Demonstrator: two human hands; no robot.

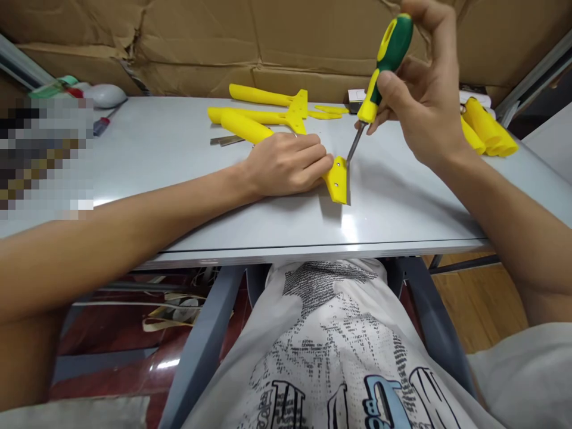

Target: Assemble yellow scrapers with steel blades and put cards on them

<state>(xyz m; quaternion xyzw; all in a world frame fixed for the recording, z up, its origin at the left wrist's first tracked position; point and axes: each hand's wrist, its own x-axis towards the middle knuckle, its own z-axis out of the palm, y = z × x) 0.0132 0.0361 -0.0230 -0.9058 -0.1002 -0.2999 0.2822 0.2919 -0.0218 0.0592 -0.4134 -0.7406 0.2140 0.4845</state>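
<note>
My left hand (288,164) is closed around a yellow plastic scraper (338,182), pressing it near the table top. Its flared head with small screws sticks out to the right of my fingers, and its handle shows behind my hand. My right hand (422,98) grips a green and yellow screwdriver (394,44) between thumb and fingers. The screwdriver slants down to the left, its metal tip beside the upper right edge of the scraper head. Whether the tip touches is hard to tell.
More yellow scrapers (263,95) lie behind my left hand, with metal strips (226,140) and thin yellow pieces (330,109) nearby. Yellow tubular parts (487,128) are at the right. Another screwdriver (102,125) lies left on the table (179,158). Cardboard (201,36) stands behind.
</note>
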